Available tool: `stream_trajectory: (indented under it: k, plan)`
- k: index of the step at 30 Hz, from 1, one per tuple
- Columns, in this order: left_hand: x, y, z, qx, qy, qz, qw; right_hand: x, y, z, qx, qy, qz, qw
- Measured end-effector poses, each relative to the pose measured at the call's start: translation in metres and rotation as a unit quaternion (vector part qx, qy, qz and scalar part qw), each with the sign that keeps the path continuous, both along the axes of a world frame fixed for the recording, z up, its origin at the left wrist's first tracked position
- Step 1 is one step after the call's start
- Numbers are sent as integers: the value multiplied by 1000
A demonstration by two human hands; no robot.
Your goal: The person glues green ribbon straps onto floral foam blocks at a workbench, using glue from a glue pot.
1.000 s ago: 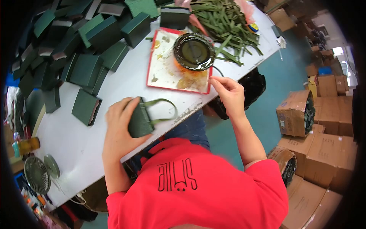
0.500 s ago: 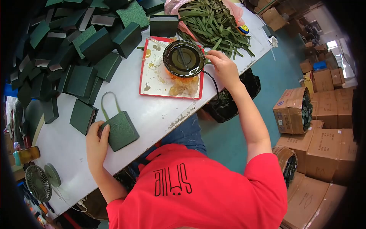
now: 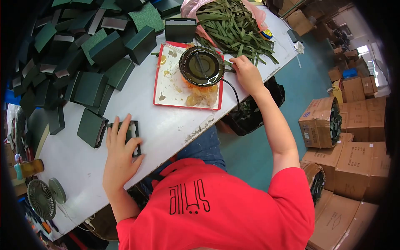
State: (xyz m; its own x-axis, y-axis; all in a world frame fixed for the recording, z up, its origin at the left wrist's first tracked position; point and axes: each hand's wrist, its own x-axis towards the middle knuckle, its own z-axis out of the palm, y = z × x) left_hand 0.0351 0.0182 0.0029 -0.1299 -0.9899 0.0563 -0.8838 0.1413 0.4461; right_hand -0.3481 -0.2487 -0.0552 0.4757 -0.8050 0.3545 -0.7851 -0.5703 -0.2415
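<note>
My left hand [image 3: 120,156] lies over a small dark green box [image 3: 134,129], fingers spread and touching it. The hand covers much of the box, and its dark, hollow-looking side shows past my fingers. At the table's far edge my right hand [image 3: 249,77] pinches one end of a green ribbon strip [image 3: 228,64]. The strip's other end reaches the rim of a round black pot [image 3: 202,66] of dark, shiny liquid. That pot stands on a red-edged white tray [image 3: 166,93] smeared with amber residue. Beside my left hand stands another green box [image 3: 91,128].
Many green boxes [image 3: 89,87] are heaped at the left. A pink plastic bag [image 3: 189,9] spills green ribbon strips [image 3: 233,31]. A black cable [image 3: 236,89] hangs over the table edge. A small fan [image 3: 41,200] stands lower left; cardboard cartons [image 3: 354,162] are stacked at right.
The small box under my left hand has turned over, and its ribbon loop is out of sight. My left fingers have spread across it. My right hand has shifted slightly, drawing away from the pot.
</note>
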Motion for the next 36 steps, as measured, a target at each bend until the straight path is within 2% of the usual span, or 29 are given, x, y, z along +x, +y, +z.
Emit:
stream_trajectory:
  k: [6,9,12,13,15,16,19,20,27,36]
  plan:
    - [-2,-5,2,27,-62,34,997,-2,9,6,-21,-125,-32,991]
    - [-2,-7,-2,8,-60,53,997,2,13,21,-230,-70,-10,971]
    - [-3,-7,-5,-8,-59,57,997,6,33,31,-140,-229,-12,963]
    - [-4,-7,-6,-8,-55,59,997,10,46,38,-29,-305,-27,952]
    - [-5,-7,-7,-6,-52,66,996,24,80,58,193,-437,-54,877]
    - [-5,-7,-8,-4,-52,69,996,29,94,64,275,-439,-83,852]
    - [-6,-7,-9,-3,-53,68,996,38,108,56,445,-502,-56,740]
    - [-6,-7,-9,-2,-53,66,996,41,109,50,453,-532,-65,713]
    - [-6,-6,-8,6,-52,64,997,60,104,43,496,-559,-85,659]
    - [-9,-2,-7,53,-63,112,990,69,101,36,497,-545,-114,665]
